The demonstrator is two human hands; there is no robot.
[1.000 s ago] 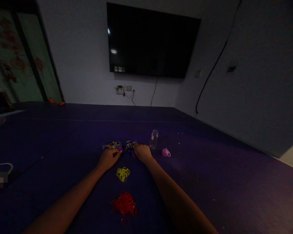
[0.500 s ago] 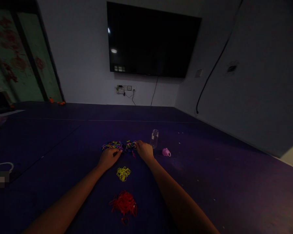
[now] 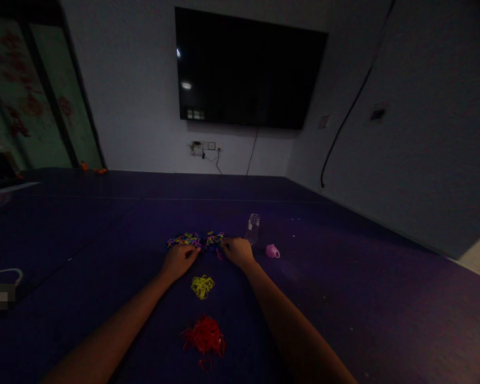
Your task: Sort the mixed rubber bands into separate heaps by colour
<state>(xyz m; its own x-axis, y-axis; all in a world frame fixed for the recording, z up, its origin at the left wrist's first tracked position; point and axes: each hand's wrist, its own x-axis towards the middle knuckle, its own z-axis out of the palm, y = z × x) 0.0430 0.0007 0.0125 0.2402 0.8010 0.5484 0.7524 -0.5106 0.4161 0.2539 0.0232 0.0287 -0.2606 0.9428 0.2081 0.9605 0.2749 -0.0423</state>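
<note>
The left hand [image 3: 179, 260] rests at the near edge of a larger mixed heap of rubber bands [image 3: 185, 239], its fingers curled and its thumb pointing toward the other hand. A dark hollow shows between thumb and forefinger, but it is too dim to tell whether their tips meet or pinch a band. The right hand [image 3: 239, 252] bends in from the other side, with its fingers curled down at the edge of a smaller mixed heap of rubber bands [image 3: 215, 240]; its tips are partly hidden, so I cannot tell whether they are clamped on a band. This smaller heap lies between the two sets of fingers, just beside the larger one.

On the wearer's side of the fingers, midway between the forearms, sits a loose pile of yellow rubber bands [image 3: 202, 286]. Farther back from the fingers lies a bigger pile of red rubber bands [image 3: 205, 336]. Just beyond the right hand, a clear jar [image 3: 253, 229] stands upright on the purple floor [image 3: 324, 298]. To the right of those fingers, apart from them, lies a pink cap with a loop [image 3: 271, 251]. Well beyond both hands, a television [image 3: 248, 69] hangs on the wall.
</note>
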